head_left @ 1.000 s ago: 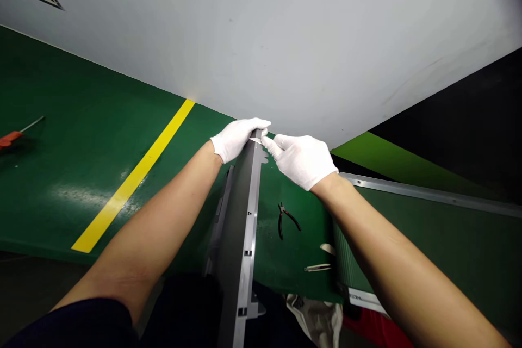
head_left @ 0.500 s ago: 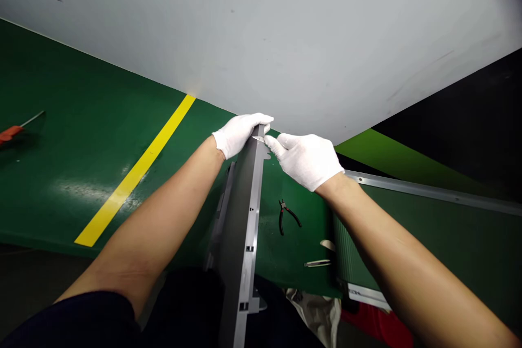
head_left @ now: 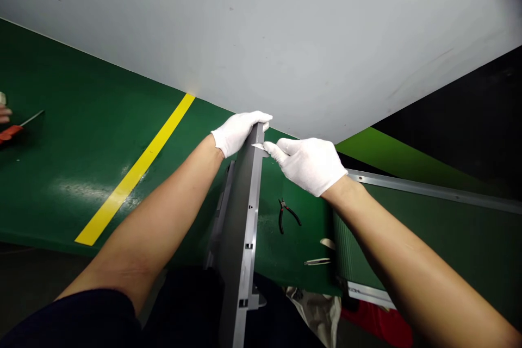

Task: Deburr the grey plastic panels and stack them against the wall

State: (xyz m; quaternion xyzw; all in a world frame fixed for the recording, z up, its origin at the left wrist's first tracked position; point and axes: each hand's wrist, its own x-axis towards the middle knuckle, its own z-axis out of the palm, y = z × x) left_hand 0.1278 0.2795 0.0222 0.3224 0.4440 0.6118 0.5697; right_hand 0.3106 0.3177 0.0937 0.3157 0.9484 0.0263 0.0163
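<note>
Over green tabletop point(head_left: 101, 98), arms point(head_left: 163, 223) outstretched, left fingers point(head_left: 261, 116) clasp panel point(head_left: 240, 190), right fingers point(head_left: 272, 150) pinch blade point(head_left: 257, 146).

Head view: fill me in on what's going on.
A person's white-gloved left hand grips the far end of a grey flat panel standing on edge at a green tabletop. The white-gloved right hand pinches a thin, pale, pointed blade across the panel's edge near there; whether it touches is unclear. Black-handled pliers lie open on the tabletop to the right, and another person's fingers show beside an orange-handled screwdriver at far left.
</note>
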